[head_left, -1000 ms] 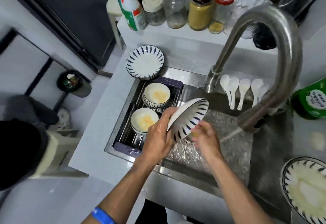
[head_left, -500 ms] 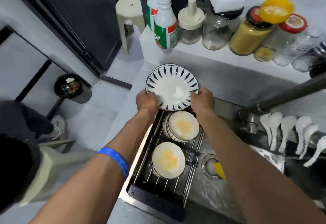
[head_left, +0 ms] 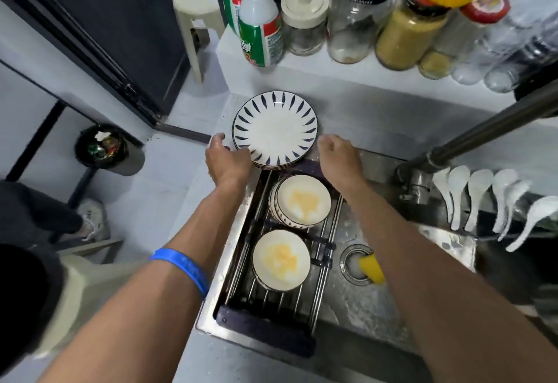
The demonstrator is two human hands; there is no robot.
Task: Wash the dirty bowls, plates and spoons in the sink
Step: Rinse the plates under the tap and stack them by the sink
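Plate (head_left: 275,129) now released onto stack (head_left: 273,166)

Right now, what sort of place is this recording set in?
Most likely a small home kitchen: a steel sink with a dish rack, stacked patterned plates on the counter, and condiment jars on the ledge.

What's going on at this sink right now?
A person is partway through the dishes. A blue-patterned plate sits on top of a plate stack on the counter beside the sink. The left hand touches the stack's near left edge; the right hand is just off its right side, holding nothing. Two bowl stacks with yellow residue wait on the rack over the sink. White spoons lie by the faucet.
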